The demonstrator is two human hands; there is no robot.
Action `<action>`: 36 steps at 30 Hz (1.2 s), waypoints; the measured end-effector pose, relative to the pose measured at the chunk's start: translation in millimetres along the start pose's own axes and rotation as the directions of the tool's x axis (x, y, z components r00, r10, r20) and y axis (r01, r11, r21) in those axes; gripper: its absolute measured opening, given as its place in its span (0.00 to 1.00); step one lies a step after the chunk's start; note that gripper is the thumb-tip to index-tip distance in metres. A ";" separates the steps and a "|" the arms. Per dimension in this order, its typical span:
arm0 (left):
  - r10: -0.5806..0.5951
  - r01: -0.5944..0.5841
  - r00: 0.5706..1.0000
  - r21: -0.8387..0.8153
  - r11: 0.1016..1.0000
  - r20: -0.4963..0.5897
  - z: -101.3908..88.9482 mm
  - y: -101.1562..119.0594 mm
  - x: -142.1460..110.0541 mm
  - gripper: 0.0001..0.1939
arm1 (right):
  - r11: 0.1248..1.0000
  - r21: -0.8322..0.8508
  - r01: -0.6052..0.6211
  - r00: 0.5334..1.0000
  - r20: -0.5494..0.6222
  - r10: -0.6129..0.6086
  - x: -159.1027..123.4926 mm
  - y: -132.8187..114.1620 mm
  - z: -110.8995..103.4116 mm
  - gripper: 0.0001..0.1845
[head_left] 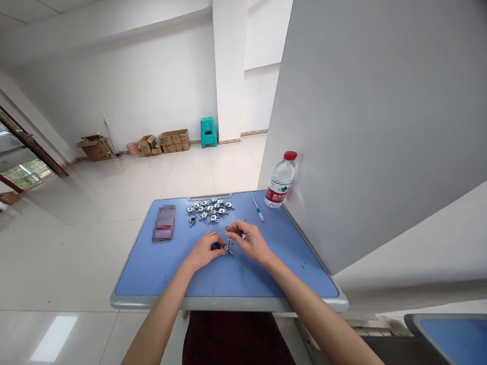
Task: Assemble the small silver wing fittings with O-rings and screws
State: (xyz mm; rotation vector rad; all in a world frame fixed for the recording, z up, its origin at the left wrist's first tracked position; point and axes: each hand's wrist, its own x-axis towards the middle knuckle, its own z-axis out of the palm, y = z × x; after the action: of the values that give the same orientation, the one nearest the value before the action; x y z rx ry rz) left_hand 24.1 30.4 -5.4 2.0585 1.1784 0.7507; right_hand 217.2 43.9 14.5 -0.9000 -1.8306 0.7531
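My left hand [207,249] is closed around a small shiny metal fitting [227,249] low over the middle of the blue desk [152,276]. The fingers cover part of the fitting. Just to its right, my right hand [249,241] pinches something small, mostly hidden by the fingertips. A thin metal shaft shows below that pinch, close to the fitting; whether they touch I cannot tell. Beyond my hands lies a cluster of similar metal fittings [211,209], several of them. A screwdriver [259,210] with a blue and clear handle rests farther right.
A water bottle [280,182] with a red cap stands at the desk's back right corner, beside a grey partition [373,111]. A blurred phone-like rectangle [164,223] lies at the left. Cardboard boxes [174,141] and a teal stool [208,133] line the far wall.
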 end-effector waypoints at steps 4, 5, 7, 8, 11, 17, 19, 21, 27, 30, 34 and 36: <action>0.014 -0.014 1.000 -0.011 1.000 -0.019 1.4 -1.2 -0.7 0.04 | 1.000 -0.018 -0.013 0.999 -0.031 0.012 -0.3 -1.6 1.3 0.09; 0.015 -0.015 1.000 -0.015 1.000 -0.023 1.7 -1.4 -0.8 0.04 | 1.000 -0.023 -0.014 0.999 -0.034 0.013 -0.3 -1.9 2.0 0.09; 0.014 -0.015 1.000 -0.019 1.000 -0.027 2.0 -1.7 -0.9 0.04 | 0.999 -0.029 -0.016 0.999 -0.034 0.015 -0.4 -1.3 3.6 0.09; 0.013 -0.013 1.000 -0.020 1.000 -0.025 2.0 -1.7 -0.9 0.04 | 0.999 -0.028 -0.017 0.999 -0.034 0.016 -0.4 -0.4 4.4 0.09; 0.007 -0.007 1.000 -0.014 1.000 -0.017 1.5 -1.2 -0.5 0.04 | 1.000 -0.010 0.002 0.999 -0.048 -0.002 0.4 4.7 5.3 0.09; -0.008 0.008 1.000 -0.003 1.000 -0.001 -1.0 3.1 -0.3 0.05 | 0.996 0.002 0.085 0.996 0.036 -0.085 1.7 6.7 -6.1 0.12; -0.016 0.016 1.000 -0.008 1.000 0.004 -1.7 4.9 -0.3 0.05 | 0.997 0.035 0.073 0.991 0.110 -0.076 1.9 3.5 -11.4 0.14; -0.023 0.023 1.000 -0.008 1.000 0.006 -1.9 5.8 -0.2 0.05 | 0.996 0.079 0.052 0.988 0.143 -0.063 2.3 1.2 -15.0 0.14; -0.012 0.012 1.000 0.006 1.000 -0.019 1.0 4.4 -0.5 0.03 | 0.998 0.054 0.036 0.999 0.037 -0.039 4.0 4.7 -14.8 0.09; -0.031 0.030 0.999 -0.014 0.999 -0.022 2.3 3.8 -1.4 0.03 | 0.999 -0.023 0.036 0.999 -0.024 -0.037 4.4 6.0 -13.4 0.10; -0.021 0.020 0.999 -0.019 1.000 -0.026 2.9 2.3 -2.2 0.03 | 0.996 -0.051 0.074 0.997 -0.033 -0.075 4.1 4.5 -11.5 0.11; -0.013 0.013 1.000 -0.014 1.000 -0.028 3.1 1.3 -2.3 0.03 | 0.993 -0.068 0.093 0.995 -0.037 -0.096 3.7 3.8 -9.6 0.11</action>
State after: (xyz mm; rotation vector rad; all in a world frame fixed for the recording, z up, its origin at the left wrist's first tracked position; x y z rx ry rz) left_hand 26.1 27.1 -6.7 2.0328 1.1975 0.7818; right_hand 225.9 50.1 16.9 -0.8580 -1.8576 0.6143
